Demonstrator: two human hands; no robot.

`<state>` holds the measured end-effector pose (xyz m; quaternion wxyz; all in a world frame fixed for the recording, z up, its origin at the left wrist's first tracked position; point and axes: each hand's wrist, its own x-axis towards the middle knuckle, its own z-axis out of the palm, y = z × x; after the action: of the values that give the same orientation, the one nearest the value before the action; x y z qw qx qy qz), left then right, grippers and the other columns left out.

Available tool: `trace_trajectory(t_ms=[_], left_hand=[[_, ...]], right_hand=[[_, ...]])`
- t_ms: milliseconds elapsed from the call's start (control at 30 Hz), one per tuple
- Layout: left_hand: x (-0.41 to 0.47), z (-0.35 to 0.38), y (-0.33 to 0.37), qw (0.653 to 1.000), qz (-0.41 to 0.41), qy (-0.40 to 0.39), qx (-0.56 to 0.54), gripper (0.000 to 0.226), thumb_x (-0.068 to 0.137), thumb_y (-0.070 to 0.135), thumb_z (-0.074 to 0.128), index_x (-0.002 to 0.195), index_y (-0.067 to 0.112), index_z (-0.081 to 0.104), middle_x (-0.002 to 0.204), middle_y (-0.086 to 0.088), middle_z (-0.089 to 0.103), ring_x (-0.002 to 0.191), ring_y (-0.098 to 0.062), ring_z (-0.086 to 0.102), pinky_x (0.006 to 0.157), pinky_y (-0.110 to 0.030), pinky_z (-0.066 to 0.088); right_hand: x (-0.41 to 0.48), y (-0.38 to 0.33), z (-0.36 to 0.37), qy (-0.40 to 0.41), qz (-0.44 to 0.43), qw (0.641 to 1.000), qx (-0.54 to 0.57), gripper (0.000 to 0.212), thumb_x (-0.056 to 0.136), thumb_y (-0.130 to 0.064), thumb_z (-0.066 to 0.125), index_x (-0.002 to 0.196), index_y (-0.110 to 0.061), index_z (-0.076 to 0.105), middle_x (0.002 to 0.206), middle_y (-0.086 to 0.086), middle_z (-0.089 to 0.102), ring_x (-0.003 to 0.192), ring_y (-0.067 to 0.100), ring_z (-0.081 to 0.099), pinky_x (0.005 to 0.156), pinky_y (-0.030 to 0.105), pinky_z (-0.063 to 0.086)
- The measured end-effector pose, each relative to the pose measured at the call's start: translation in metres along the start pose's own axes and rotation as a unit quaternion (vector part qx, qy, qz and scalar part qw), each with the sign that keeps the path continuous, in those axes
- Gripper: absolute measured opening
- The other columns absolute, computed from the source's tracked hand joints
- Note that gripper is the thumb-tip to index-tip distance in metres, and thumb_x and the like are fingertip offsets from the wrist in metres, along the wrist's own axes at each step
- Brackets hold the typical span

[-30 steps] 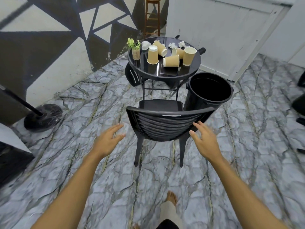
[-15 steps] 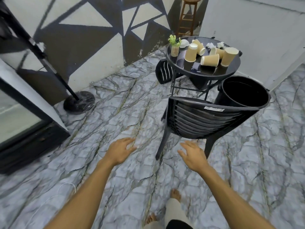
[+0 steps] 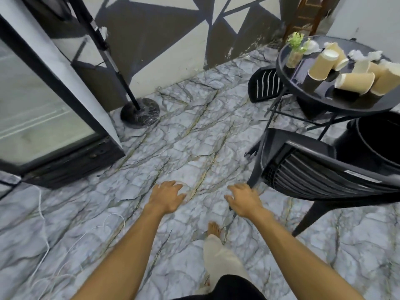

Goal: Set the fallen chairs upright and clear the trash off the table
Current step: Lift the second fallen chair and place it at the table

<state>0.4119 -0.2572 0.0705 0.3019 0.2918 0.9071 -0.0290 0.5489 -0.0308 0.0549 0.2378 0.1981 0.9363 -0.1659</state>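
One black slatted chair [image 3: 320,176] stands upright on the right, its back toward me. A second black chair [image 3: 265,84] lies fallen on the floor behind the round black table [image 3: 303,100]. Several tan paper cups [image 3: 355,82] and crumpled white tissues [image 3: 218,55] litter the tabletop, beside a small green plant [image 3: 295,47]. My left hand [image 3: 166,197] and my right hand [image 3: 242,199] hover over the floor with relaxed fingers, holding nothing. The right hand is just left of the upright chair's front leg.
A black bin [image 3: 376,144] stands right of the upright chair, under the table's edge. A glass-door fridge [image 3: 43,118] fills the left. A pole on a round marble base [image 3: 139,112] stands by the painted wall. White cable [image 3: 45,241] trails on the floor.
My view has swung left and both hands have drawn back from the upright chair's backrest. The chair, table and bin now sit at the right edge.
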Motion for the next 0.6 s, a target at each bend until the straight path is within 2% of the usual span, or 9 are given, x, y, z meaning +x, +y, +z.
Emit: trace_trajectory(t_ms=[200, 467, 600], left_hand=[[0.043, -0.027, -0.027, 0.997, -0.047, -0.053, 0.014, 0.056, 0.102, 0.051, 0.032, 0.152, 0.025, 0.032, 0.162, -0.003, 0.022, 0.147, -0.024, 0.023, 0.118, -0.044, 0.017], [0.105, -0.072, -0.051, 0.996, -0.06, -0.059, 0.003, 0.056, 0.102, 0.05, 0.03, 0.152, 0.023, 0.031, 0.162, -0.006, 0.022, 0.147, -0.024, 0.023, 0.118, -0.047, 0.016], [0.144, -0.098, -0.073, 0.996, -0.058, -0.065, 0.004, 0.056, 0.103, 0.049, 0.029, 0.153, 0.023, 0.029, 0.162, -0.006, 0.021, 0.147, -0.024, 0.021, 0.118, -0.046, 0.016]], right_hand=[[0.066, -0.025, -0.016, -0.059, -0.016, 0.998, -0.009, 0.054, 0.101, -0.049, 0.036, 0.147, -0.021, 0.038, 0.154, 0.006, 0.038, 0.14, 0.028, 0.034, 0.109, 0.05, 0.03], [0.145, -0.045, -0.051, -0.117, -0.039, 0.992, -0.003, 0.053, 0.102, -0.046, 0.038, 0.146, -0.017, 0.039, 0.15, 0.01, 0.04, 0.136, 0.032, 0.038, 0.107, 0.048, 0.037], [0.193, -0.061, -0.077, -0.128, -0.045, 0.991, 0.002, 0.057, 0.102, -0.048, 0.036, 0.15, -0.018, 0.033, 0.157, 0.009, 0.031, 0.141, 0.032, 0.032, 0.111, 0.05, 0.033]])
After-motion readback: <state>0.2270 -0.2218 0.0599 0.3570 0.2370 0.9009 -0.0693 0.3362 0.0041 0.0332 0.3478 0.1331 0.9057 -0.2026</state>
